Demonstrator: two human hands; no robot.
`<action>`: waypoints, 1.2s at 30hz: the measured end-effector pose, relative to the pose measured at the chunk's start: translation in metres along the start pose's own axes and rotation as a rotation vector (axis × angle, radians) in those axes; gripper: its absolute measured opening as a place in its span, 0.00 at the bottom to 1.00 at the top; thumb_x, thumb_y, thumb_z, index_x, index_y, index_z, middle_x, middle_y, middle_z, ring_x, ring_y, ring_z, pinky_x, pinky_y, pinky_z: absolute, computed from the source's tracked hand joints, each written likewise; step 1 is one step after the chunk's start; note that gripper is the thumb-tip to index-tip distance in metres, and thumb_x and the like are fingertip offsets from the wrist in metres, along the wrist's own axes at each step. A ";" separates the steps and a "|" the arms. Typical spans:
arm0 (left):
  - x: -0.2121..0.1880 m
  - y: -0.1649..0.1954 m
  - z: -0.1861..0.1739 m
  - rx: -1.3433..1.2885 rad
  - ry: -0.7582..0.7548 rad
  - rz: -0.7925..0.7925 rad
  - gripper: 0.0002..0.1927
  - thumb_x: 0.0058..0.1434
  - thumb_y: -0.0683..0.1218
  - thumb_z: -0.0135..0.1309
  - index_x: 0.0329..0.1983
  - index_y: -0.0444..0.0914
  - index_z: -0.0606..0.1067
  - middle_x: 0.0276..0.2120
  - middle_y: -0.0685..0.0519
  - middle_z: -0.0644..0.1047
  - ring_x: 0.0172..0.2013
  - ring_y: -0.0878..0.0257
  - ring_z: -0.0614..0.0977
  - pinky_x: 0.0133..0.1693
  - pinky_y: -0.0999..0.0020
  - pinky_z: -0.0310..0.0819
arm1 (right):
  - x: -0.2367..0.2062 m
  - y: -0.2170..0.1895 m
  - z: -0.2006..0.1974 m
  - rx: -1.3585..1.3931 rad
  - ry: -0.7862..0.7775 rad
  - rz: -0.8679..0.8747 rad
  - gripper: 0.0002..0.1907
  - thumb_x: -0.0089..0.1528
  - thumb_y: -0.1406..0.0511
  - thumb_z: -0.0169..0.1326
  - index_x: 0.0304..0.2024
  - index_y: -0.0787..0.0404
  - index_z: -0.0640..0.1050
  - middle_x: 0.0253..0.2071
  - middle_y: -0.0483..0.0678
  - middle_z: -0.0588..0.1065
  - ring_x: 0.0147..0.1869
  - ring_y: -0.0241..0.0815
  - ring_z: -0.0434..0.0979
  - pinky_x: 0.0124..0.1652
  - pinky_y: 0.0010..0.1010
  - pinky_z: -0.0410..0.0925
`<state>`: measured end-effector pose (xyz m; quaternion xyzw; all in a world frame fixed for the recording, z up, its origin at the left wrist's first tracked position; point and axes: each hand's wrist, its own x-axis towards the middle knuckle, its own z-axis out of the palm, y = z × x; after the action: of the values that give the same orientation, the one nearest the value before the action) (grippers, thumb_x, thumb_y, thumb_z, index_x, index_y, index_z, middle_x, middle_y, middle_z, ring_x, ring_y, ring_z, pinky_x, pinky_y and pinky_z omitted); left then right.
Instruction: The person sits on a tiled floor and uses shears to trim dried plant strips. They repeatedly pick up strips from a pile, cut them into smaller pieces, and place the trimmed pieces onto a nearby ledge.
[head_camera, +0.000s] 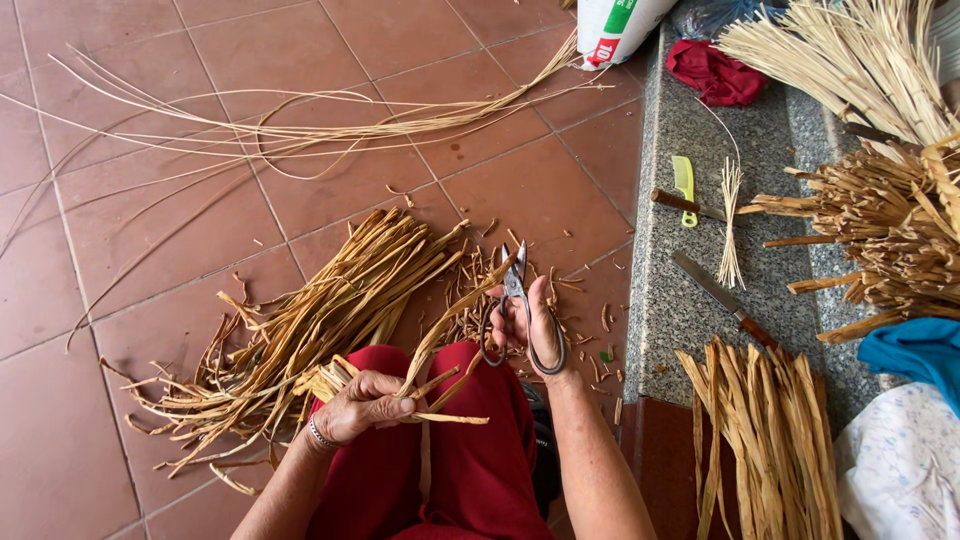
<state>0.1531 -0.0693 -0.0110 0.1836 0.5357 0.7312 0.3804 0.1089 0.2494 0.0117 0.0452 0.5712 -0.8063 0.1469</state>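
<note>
A big pile of strips (300, 330) lies on the floor (120, 300) past the left fingers. The left hand (365, 405) is curled tight, pinching a few strips (440, 335) that rise toward the scissors (517, 305). The right hand (535, 320) has its fingers through the scissor loops, blades nearly shut, pointing away. A knife (722, 300) lies on the ledge (670, 310), right of those fingers.

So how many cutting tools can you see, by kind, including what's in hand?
Metal scissors with looped handles, in the right hand: 1
Wooden-handled knives on the granite ledge: 2, one upper, one lower
Total: 3
</note>
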 end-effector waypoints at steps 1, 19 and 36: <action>0.000 -0.001 0.000 0.001 0.016 -0.007 0.13 0.67 0.48 0.58 0.36 0.33 0.83 0.21 0.61 0.70 0.22 0.72 0.66 0.25 0.74 0.58 | 0.003 0.000 0.001 -0.024 0.037 -0.024 0.51 0.60 0.28 0.27 0.55 0.63 0.73 0.25 0.40 0.68 0.22 0.30 0.66 0.23 0.21 0.56; 0.021 0.008 0.012 0.364 0.399 0.010 0.11 0.63 0.47 0.63 0.44 0.37 0.85 0.25 0.61 0.77 0.27 0.75 0.74 0.28 0.74 0.71 | -0.076 -0.004 -0.010 0.106 0.233 -0.175 0.52 0.63 0.29 0.27 0.52 0.69 0.74 0.21 0.39 0.63 0.19 0.28 0.56 0.19 0.19 0.51; 0.005 0.044 0.004 -0.207 0.519 0.044 0.09 0.66 0.44 0.55 0.44 0.36 0.82 0.13 0.60 0.63 0.14 0.71 0.60 0.17 0.73 0.51 | -0.117 0.020 0.028 -0.088 0.104 -0.066 0.55 0.61 0.29 0.24 0.63 0.67 0.71 0.31 0.44 0.74 0.31 0.32 0.72 0.27 0.22 0.61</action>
<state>0.1369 -0.0690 0.0308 -0.0383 0.5335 0.8127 0.2312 0.2290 0.2383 0.0313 0.0615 0.6141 -0.7814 0.0921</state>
